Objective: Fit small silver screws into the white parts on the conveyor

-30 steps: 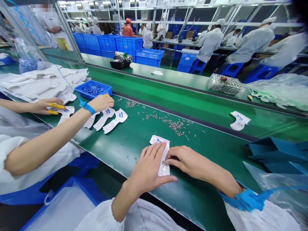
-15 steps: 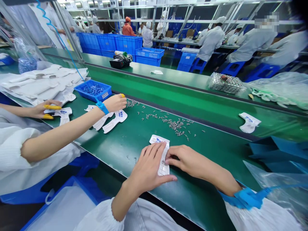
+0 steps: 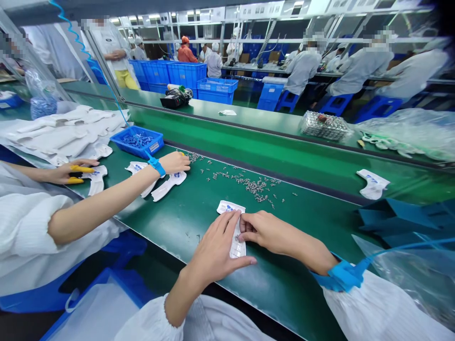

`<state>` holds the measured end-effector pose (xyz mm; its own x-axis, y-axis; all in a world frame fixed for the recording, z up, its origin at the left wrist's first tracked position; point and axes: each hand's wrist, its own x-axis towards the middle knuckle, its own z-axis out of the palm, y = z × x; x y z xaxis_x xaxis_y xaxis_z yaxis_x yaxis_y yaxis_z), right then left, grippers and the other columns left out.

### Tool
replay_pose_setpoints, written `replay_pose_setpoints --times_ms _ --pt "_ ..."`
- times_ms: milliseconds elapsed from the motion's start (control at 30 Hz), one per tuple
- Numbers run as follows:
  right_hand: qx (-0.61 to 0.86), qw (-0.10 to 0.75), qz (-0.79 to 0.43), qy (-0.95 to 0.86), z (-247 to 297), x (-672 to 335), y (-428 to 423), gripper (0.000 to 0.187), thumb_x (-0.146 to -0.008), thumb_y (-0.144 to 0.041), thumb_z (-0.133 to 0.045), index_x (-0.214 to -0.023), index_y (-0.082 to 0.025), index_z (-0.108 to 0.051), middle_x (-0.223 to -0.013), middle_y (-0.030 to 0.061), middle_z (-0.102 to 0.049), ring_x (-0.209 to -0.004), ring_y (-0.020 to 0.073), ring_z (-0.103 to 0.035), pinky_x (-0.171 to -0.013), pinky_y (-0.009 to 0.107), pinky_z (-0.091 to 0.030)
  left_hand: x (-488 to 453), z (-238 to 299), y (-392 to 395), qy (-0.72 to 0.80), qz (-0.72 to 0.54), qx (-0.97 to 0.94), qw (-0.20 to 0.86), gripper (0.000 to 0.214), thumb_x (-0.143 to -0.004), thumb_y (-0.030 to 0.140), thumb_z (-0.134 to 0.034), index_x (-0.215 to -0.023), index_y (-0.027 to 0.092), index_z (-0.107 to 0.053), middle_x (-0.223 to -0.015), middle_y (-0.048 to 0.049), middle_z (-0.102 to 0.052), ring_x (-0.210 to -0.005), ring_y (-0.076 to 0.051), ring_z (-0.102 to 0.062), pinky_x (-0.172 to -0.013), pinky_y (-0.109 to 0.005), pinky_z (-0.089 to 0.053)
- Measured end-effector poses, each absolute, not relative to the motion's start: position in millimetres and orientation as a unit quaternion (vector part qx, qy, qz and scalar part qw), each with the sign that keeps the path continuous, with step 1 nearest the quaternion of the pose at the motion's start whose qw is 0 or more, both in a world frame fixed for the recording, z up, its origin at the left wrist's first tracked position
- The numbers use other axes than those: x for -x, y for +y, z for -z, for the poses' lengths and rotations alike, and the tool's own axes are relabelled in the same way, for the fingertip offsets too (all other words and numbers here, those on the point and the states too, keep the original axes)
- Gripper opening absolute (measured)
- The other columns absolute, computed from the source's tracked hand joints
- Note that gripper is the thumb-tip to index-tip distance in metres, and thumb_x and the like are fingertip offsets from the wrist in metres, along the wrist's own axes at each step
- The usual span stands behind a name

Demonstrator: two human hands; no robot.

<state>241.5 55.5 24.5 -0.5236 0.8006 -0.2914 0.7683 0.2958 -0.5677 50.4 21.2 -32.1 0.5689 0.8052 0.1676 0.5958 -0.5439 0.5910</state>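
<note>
A white flat part with blue print (image 3: 227, 209) lies on the green table (image 3: 199, 208) in front of me. My left hand (image 3: 216, 248) rests flat on it with fingers stretched out. My right hand (image 3: 261, 229) has its fingertips pinched together at the part's right edge, on something too small to make out. A scatter of small metal screws (image 3: 254, 184) lies just beyond the part.
A co-worker's arm (image 3: 117, 196) reaches from the left to the screws, near two white parts (image 3: 167, 184) and a blue tray (image 3: 138, 140). Another white part (image 3: 372, 184) lies on the conveyor belt (image 3: 284, 151) at right. Blue sheets and plastic bags sit at right.
The co-worker's hand has moved right from the blue tray to the screws. The white part on the belt has drifted right. My hands have stayed on the part.
</note>
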Motion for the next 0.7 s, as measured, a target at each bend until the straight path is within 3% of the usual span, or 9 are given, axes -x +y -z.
replay_pose_setpoints --times_ms 133,267,367,467,700 --pt "0.499 0.099 -0.372 -0.776 -26 -256 51 0.023 -0.096 -0.041 -0.051 -0.086 -0.022 -0.059 -0.074 0.0 -0.066 -0.065 0.0157 -0.057 -0.059 0.026 -0.039 -47 31 20 0.413 -0.205 -0.851 0.252 0.101 -0.082 0.065 -0.066 -0.156 0.026 -0.009 -0.16 -0.0125 -0.027 -0.148 -0.033 -0.023 -0.117 -0.054 -0.031" --pt "0.577 0.176 -0.302 -0.738 -11 -287 51 0.03 -0.097 -0.047 -0.045 -0.088 -0.023 -0.06 -0.074 0.0007 -0.068 -0.065 0.017 -0.059 -0.061 0.028 -0.043 -43 25 17 0.395 -0.221 -0.854 0.257 0.097 -0.084 0.052 -0.071 -0.155 0.029 -0.01 -0.16 -0.0073 -0.027 -0.15 -0.031 -0.016 -0.119 -0.051 -0.029" --pt "0.62 0.224 -0.241 -0.712 10 -311 52 0.031 -0.095 -0.05 -0.047 -0.087 -0.023 -0.061 -0.075 0.0022 -0.069 -0.065 0.0185 -0.061 -0.061 0.03 -0.045 -42 21 9 0.393 -0.236 -0.855 0.244 0.084 -0.088 0.038 -0.07 -0.153 0.03 -0.017 -0.147 -0.0081 -0.044 -0.14 -0.03 -0.032 -0.112 -0.05 -0.038" --pt "0.64 0.266 -0.21 -0.689 27 -325 52 0.032 -0.093 -0.052 -0.049 -0.087 -0.024 -0.062 -0.074 0.0023 -0.069 -0.063 0.0186 -0.061 -0.06 0.03 -0.046 -43 23 -3 0.416 -0.244 -0.85 0.213 0.071 -0.094 0.025 -0.061 -0.152 0.03 -0.021 -0.126 -0.0075 -0.058 -0.119 -0.027 -0.05 -0.099 -0.047 -0.047" --pt "0.642 0.285 -0.201 -0.683 33 -329 50 0.032 -0.093 -0.053 -0.049 -0.085 -0.024 -0.062 -0.072 0.002 -0.069 -0.06 0.0177 -0.058 -0.057 0.029 -0.043 -42 35 -11 0.427 -0.285 -0.844 0.158 0.063 -0.097 0.017 -0.055 -0.152 0.027 -0.027 -0.112 -0.006 -0.067 -0.106 -0.024 -0.057 -0.089 -0.037 -0.051"
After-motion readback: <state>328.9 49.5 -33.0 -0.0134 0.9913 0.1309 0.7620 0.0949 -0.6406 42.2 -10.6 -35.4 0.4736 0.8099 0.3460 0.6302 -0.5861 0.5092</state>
